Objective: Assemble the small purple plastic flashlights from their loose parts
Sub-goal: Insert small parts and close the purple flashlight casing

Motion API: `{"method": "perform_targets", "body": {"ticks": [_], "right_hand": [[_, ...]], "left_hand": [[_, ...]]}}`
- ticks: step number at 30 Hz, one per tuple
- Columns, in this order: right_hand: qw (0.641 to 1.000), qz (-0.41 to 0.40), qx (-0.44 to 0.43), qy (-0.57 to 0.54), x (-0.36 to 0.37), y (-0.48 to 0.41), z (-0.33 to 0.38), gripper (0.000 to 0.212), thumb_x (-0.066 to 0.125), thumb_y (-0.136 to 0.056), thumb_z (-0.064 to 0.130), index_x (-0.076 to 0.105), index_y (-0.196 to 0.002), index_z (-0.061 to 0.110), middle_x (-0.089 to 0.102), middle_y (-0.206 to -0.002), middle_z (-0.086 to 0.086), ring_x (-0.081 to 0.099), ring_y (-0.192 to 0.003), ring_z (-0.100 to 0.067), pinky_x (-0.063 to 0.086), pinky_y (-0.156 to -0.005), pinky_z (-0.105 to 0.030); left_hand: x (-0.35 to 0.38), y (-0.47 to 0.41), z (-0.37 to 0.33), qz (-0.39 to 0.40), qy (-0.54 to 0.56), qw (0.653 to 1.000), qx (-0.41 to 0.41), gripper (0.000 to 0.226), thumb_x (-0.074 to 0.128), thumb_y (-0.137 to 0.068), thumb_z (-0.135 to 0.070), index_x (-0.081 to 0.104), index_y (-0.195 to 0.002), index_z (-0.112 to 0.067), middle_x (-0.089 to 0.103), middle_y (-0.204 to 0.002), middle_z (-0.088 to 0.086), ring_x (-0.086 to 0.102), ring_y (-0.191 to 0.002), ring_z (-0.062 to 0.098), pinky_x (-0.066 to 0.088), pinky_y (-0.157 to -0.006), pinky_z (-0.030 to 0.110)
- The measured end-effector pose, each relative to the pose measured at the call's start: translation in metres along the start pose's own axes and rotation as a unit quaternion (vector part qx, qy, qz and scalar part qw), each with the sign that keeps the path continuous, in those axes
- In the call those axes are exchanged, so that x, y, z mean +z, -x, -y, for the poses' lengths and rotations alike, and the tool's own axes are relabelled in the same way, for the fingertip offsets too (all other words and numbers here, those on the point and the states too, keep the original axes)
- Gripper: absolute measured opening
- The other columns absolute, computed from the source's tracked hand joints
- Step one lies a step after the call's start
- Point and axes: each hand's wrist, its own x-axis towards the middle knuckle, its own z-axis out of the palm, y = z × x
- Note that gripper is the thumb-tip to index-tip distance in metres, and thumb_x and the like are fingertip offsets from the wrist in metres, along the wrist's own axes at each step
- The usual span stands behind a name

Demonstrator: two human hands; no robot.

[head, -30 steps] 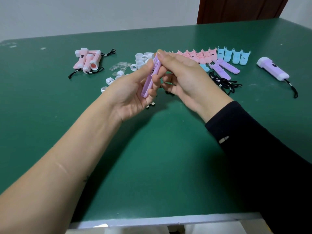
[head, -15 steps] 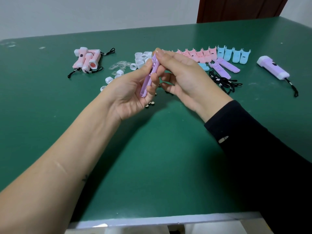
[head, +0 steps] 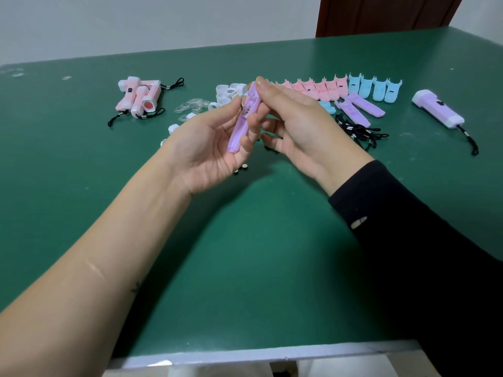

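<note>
Nothing on the counter (head: 245,254) can be read from where I stand; the black cords (head: 356,130) carry small white printing, too tiny and blurred to make out; the pink flashlights (head: 138,97) show a small dark patch on one side, and the finished purple flashlight (head: 438,110) shows another, but whether either bears a letter or a number I cannot tell; the purple shell half (head: 243,123) held up above the counter has dark flecks near its top, unreadable too.
</note>
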Motion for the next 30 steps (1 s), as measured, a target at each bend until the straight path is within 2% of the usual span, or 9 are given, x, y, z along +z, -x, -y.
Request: {"method": "perform_targets", "body": {"ticks": [3, 11, 21, 26, 30], "right_hand": [[1.000, 0.002, -0.001, 0.008, 0.0007, 0.0003, -0.0001, 0.023, 0.061, -0.093, 0.036, 0.064, -0.073, 0.024, 0.055, -0.066, 0.006, 0.048, -0.060, -0.007, 0.045, -0.064, -0.022], [1.000, 0.009, -0.001, 0.019, 0.0021, 0.0023, 0.0004, 0.014, 0.060, -0.094, 0.035, 0.065, -0.084, 0.026, 0.056, -0.064, 0.008, 0.049, -0.063, -0.007, 0.043, -0.065, -0.023], [0.999, 0.010, -0.003, 0.032, 0.0030, 0.0041, 0.0003, 0.026, 0.060, -0.093, 0.036, 0.062, -0.072, 0.021, 0.061, -0.065, 0.006, 0.051, -0.063, -0.008, 0.044, -0.066, -0.023], [1.000, 0.008, 0.000, 0.024, 0.0028, 0.0038, 0.0004, 0.026, 0.060, -0.094, 0.035, 0.060, -0.072, 0.022, 0.057, -0.061, 0.010, 0.049, -0.060, -0.006, 0.043, -0.063, -0.022], [0.999, 0.010, -0.002, 0.037, 0.0027, 0.0038, -0.0002, 0.028, 0.060, -0.093, 0.037, 0.061, -0.069, 0.022, 0.060, -0.066, 0.007, 0.051, -0.063, -0.008, 0.045, -0.066, -0.023]], "left_hand": [[0.0004, -0.0009, 0.0005, -0.005, -0.014, 1.000, 0.004, 0.024, 0.050, -0.097, -0.027, 0.066, -0.099, -0.009, 0.072, -0.092, -0.001, 0.064, -0.065, 0.002, 0.049, -0.049, 0.013], [0.0013, -0.0032, 0.0019, -0.038, -0.061, 0.997, 0.026, 0.016, 0.058, -0.092, -0.028, 0.067, -0.091, -0.015, 0.072, -0.081, -0.005, 0.061, -0.060, 0.000, 0.045, -0.043, 0.011], [0.0008, -0.0041, 0.0014, -0.066, -0.072, 0.995, 0.027, 0.015, 0.060, -0.094, -0.028, 0.064, -0.092, -0.013, 0.070, -0.076, -0.004, 0.060, -0.059, -0.001, 0.044, -0.042, 0.011], [0.0016, -0.0035, 0.0020, -0.045, -0.058, 0.997, 0.024, 0.022, 0.061, -0.090, -0.026, 0.073, -0.076, -0.014, 0.071, -0.077, -0.004, 0.061, -0.059, 0.000, 0.044, -0.042, 0.011], [0.0012, -0.0033, 0.0016, -0.059, -0.069, 0.995, 0.027, 0.015, 0.059, -0.093, -0.027, 0.065, -0.092, -0.013, 0.071, -0.078, -0.004, 0.060, -0.059, -0.001, 0.044, -0.042, 0.011]]}}
